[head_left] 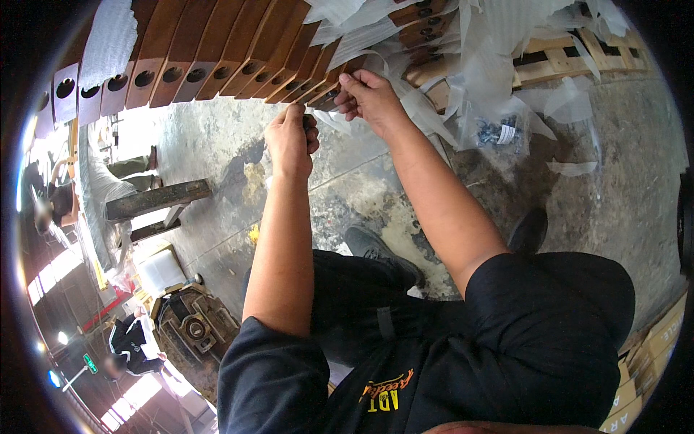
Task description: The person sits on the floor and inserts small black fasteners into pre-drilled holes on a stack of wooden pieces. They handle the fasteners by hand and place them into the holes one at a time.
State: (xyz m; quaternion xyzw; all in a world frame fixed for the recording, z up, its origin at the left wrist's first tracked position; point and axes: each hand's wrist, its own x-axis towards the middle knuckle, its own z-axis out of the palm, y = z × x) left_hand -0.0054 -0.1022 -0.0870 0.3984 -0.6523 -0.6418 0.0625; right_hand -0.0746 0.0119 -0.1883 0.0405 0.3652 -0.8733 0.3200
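Observation:
A row of brown wooden pieces (249, 45) stands side by side along the top, each with a round dark hole in the end facing me. My left hand (289, 141) is closed, its thumb and fingertips close to the lower edge of the row. To its right, my right hand (370, 103) has its fingers curled in a pinch beside the ends of the rightmost pieces. Whatever either hand holds is too small or hidden to make out. White foam wrap (390, 72) hangs just behind my right hand.
On the concrete floor (347, 170) at right lies a clear bag of small dark parts (499, 132), near a wooden pallet (542, 66) draped with wrap. A dark beam (155, 200) and a machine (194, 325) stand left. Two people (134, 343) are farther off. Cartons (656, 351) sit lower right.

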